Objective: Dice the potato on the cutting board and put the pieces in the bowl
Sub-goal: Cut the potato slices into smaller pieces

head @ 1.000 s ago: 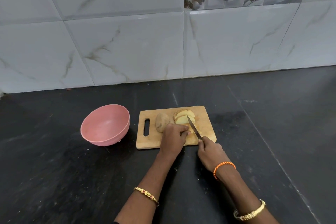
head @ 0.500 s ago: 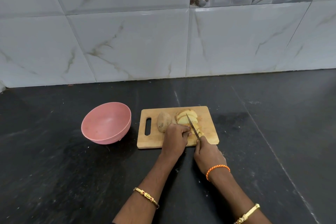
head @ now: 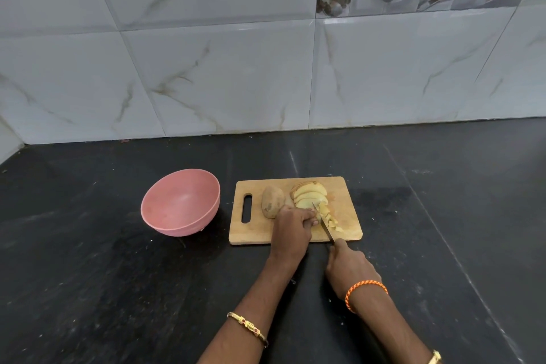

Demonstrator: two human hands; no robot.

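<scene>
So, head view: more dice [head: 333, 221] now beside the knife [head: 324, 223] than a second ago. Right hand [head: 348, 267] clamps the handle; left hand [head: 292, 223] pins the slices [head: 310, 196]. Potato half [head: 272, 201] uncut on board [head: 295, 233]. Bowl [head: 180, 207] empty; mid-task, I'd say.

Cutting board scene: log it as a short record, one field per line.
board: wooden cutting board on the black counter
bowl: pink bowl, left of the board, no pieces in it
uncut: potato half, skin up, by the handle slot
slices: fanned potato slices at the far side
diced: small pieces right of the blade
left hand: pressing on the slices
right hand: gripping the knife
</scene>
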